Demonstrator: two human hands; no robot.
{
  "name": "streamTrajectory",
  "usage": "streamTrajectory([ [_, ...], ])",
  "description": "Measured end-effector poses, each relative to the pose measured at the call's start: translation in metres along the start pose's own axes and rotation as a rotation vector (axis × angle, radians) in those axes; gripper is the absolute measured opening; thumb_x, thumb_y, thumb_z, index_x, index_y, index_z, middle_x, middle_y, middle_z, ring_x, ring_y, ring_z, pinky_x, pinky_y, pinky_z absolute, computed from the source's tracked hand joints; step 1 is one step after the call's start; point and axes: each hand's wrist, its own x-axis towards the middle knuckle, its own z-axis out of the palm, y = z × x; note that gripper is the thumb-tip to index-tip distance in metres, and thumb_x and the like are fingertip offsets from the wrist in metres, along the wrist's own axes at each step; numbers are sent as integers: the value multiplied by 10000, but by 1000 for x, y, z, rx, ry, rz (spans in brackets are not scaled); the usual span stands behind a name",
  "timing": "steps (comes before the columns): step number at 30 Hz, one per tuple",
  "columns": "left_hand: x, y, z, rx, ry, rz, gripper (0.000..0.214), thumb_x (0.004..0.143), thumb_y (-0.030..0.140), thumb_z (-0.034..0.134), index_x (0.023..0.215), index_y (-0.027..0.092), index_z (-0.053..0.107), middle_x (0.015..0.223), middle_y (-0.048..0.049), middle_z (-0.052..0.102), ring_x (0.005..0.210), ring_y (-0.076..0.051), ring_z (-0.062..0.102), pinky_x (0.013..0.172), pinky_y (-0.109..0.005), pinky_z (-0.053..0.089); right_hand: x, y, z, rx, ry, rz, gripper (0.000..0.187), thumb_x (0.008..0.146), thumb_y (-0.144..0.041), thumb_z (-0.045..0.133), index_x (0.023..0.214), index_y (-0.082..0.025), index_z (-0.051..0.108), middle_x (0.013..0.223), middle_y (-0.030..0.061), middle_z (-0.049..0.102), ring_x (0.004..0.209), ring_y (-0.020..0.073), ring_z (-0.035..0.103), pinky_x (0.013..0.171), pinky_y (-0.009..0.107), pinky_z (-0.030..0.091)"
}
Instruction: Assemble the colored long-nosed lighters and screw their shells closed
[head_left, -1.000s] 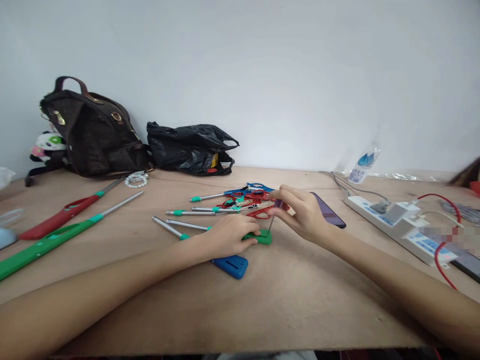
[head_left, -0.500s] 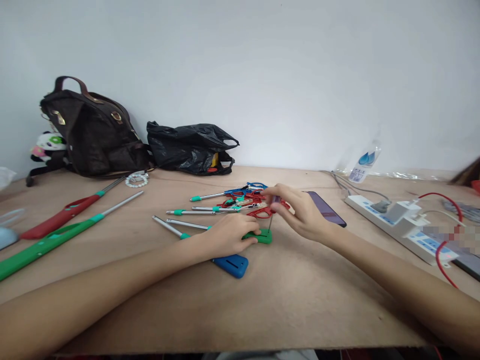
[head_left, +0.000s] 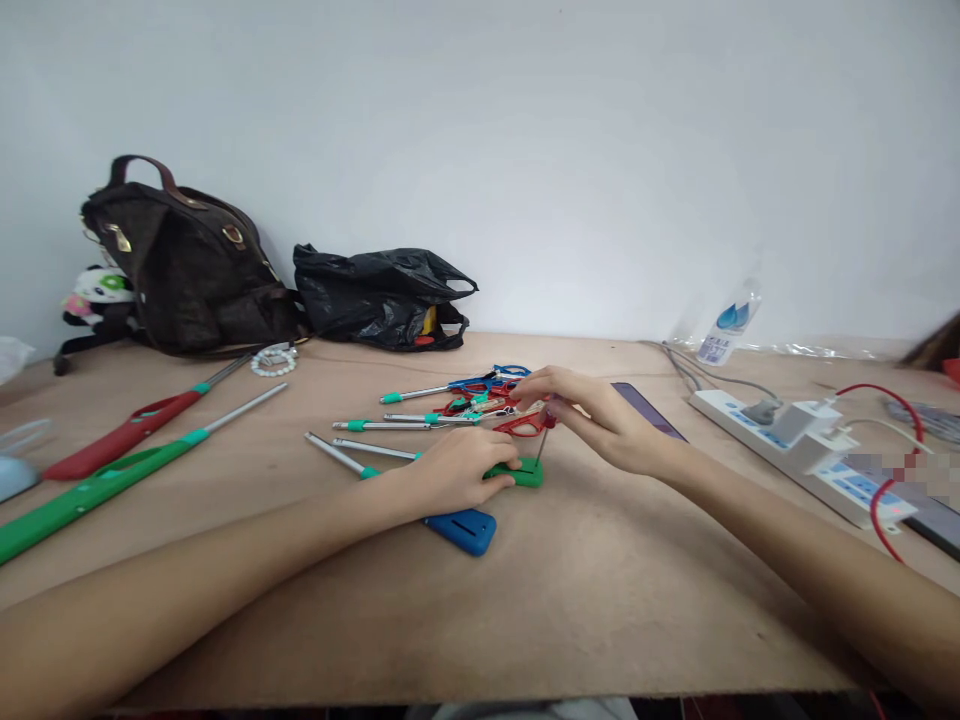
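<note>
My left hand point(head_left: 474, 468) is closed around a green lighter handle point(head_left: 529, 473) and presses it to the table. A screwdriver point(head_left: 545, 440) with a red grip stands nearly upright, its shaft tip at the right end of that handle. The fingers of my right hand point(head_left: 592, 420) curl over the screwdriver's grip and hold it from above. Beneath my left wrist lies a blue lighter point(head_left: 469, 530), its slotted handle end showing. Just beyond my hands is a heap of lighter parts point(head_left: 480, 390), with metal tubes, teal collars and red and blue trigger frames.
A red lighter point(head_left: 127, 435) and a green lighter point(head_left: 97, 495) lie at left. Behind them are a dark backpack point(head_left: 195, 270), a bead bracelet point(head_left: 274, 360) and a black plastic bag point(head_left: 375, 300). To the right are a phone point(head_left: 646, 412) and a power strip point(head_left: 795, 455) with cables.
My right hand has shifted its fingers on the screwdriver grip, its wrist now slightly further right, and the screwdriver leans a little more. My left hand stays in place on the green handle.
</note>
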Motion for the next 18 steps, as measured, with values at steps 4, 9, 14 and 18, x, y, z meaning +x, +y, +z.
streamTrajectory([
  [4,0,0,1,3,-9,-1,14,840,168,645,839,157,653,901,-41,685,858,-207,644,735,-276,457,-2,5,7,-61,108,-36,167,968,-261,494,1052,-197,625,892,56,676,781,167,638,705,296,523],
  [9,-1,-1,1,3,16,14,32,853,194,630,861,169,649,895,-30,679,854,-193,641,741,-266,459,0,3,3,-107,90,-20,256,996,-229,397,1127,-178,611,1020,94,673,916,186,643,793,323,526],
  [14,-1,1,-1,-2,6,12,37,836,189,657,865,169,650,883,-25,681,832,-195,642,717,-270,461,-1,4,1,-70,59,-22,264,978,-212,441,1186,-206,602,958,69,690,843,175,652,743,317,535],
  [18,-1,1,-1,11,-3,11,24,831,183,663,833,164,648,885,-29,685,843,-201,647,728,-277,465,-4,8,9,-205,198,-56,137,938,-286,560,998,-195,643,915,70,674,712,157,610,644,287,504],
])
